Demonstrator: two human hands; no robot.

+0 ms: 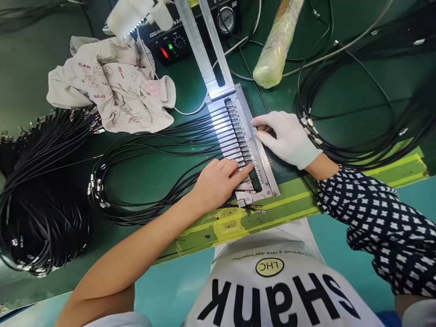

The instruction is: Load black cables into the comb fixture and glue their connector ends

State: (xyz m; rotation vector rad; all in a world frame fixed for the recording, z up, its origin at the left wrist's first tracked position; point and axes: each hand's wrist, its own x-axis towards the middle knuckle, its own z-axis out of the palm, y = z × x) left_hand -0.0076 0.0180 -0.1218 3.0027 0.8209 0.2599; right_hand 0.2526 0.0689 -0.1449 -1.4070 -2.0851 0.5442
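A metal fixture (269, 175) lies on the bench with a row of slots. Thin black cables (190, 132) run into it from the left, their small connector ends (240, 131) side by side in the slots. My bare left hand (220, 181) rests over the fixture's lower slots, index finger stretched onto a cable end, other fingers curled over a black cable; the thumb is hidden. At the fixture's right edge, my right hand (286, 136) in a white glove has thumb and index finger closed on the metal rim. A few loose cable ends (260, 211) stick out below the fixture.
A long metal arm (195, 41) rises from the fixture's far end. Behind are a black control box (166, 38), a lamp (127, 18), a patterned cloth (119, 86) and a wrapped roll (275, 54). Cable bundles lie left (44, 218) and right (320, 131).
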